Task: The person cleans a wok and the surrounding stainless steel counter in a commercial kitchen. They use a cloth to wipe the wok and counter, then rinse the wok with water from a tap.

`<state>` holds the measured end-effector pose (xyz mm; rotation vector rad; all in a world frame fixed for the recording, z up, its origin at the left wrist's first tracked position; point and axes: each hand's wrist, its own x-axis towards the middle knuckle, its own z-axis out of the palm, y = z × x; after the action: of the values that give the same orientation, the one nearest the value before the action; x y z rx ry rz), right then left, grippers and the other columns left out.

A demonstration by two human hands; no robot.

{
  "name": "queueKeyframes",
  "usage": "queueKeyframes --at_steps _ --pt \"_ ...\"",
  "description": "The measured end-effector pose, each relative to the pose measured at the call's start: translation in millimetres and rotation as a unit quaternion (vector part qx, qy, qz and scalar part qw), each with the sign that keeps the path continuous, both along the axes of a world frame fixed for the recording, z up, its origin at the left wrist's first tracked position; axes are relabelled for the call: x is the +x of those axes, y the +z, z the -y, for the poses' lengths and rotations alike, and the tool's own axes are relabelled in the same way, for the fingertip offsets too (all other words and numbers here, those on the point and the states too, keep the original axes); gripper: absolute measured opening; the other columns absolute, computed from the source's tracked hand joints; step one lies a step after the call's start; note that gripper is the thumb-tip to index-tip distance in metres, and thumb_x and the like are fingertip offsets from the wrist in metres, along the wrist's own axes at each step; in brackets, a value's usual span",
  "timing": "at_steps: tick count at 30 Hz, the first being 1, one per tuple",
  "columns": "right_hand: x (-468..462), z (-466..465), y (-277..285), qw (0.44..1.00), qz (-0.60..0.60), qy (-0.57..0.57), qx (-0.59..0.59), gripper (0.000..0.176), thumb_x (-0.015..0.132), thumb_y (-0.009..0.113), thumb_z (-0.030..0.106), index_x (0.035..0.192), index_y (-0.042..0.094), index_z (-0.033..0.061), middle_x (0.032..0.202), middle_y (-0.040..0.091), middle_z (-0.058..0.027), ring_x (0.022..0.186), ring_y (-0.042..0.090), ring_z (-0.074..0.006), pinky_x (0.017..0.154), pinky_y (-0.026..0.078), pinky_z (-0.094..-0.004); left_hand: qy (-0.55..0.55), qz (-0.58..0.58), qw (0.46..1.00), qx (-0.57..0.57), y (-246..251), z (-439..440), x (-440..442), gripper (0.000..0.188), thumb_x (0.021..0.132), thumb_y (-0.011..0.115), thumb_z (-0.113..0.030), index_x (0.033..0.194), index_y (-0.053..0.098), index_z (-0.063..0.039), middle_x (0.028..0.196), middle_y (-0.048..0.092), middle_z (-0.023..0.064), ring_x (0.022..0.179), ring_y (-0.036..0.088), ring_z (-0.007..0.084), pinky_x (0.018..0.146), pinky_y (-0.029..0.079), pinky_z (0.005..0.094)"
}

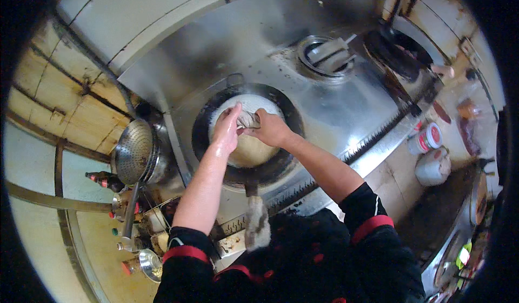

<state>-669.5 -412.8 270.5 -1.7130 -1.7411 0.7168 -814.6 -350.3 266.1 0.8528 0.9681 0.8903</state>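
Note:
Both my hands are together above a dark wok [288, 100] set into a steel stove top. Between them is a wadded greyish thing [247, 120], which looks like a wet cloth; the fingers hide much of it. My left hand [228, 128] grips its left side, wet and shiny at the wrist. On the right side, my right hand [272, 128] pinches it with thumb and fingers. Cloudy liquid [253, 154] fills the wok below, with white foam [265, 100] towards the back. A worn cloth [257, 224] wraps the wok's handle, pointing at my body.
A perforated strainer [134, 151] rests on a pot at left, above several bottles and a metal bowl [151, 264]. A round steel pot [304, 58] sits in the stove's back right. Tubs [425, 137] stand at right. A slotted drain [292, 197] runs along the front.

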Motion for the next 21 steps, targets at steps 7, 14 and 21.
queueKeyframes --at_steps 7,14,21 --pt "27.7 59.8 32.0 0.878 -0.46 0.066 -0.114 0.056 0.087 0.049 0.052 0.103 0.054 -0.0012 0.089 0.065 -0.0139 0.079 0.063 -0.0228 0.067 0.05 -0.0365 -0.156 0.025 0.985 0.074 63.4 54.2 10.3 0.018 0.084 0.057 -0.01 0.102 0.056 -0.004 0.094 0.06 0.0047 0.082 0.057 0.0139 0.073 0.046 0.0294" --pt "66.4 120.7 22.5 0.757 -0.628 -0.173 0.049 0.017 0.089 0.056 0.022 0.097 0.054 0.0073 0.082 0.059 -0.0021 0.07 0.055 -0.0112 0.06 0.045 -0.0272 -0.221 -0.079 0.958 0.167 76.2 90.3 74.4 0.034 0.082 0.062 -0.008 0.112 0.05 0.0 0.098 0.058 0.0059 0.087 0.056 0.0142 0.076 0.046 0.0266" --pt "96.6 153.0 25.4 0.798 -0.584 -0.1 0.112 0.018 0.079 0.066 0.007 0.08 0.048 0.0101 0.077 0.052 0.0014 0.07 0.048 -0.0086 0.062 0.04 -0.0228 -0.241 -0.231 0.931 0.149 93.3 146.9 115.7 0.029 0.09 0.056 -0.026 0.102 0.053 0.001 0.094 0.06 0.0092 0.08 0.059 0.0151 0.068 0.05 0.0297"
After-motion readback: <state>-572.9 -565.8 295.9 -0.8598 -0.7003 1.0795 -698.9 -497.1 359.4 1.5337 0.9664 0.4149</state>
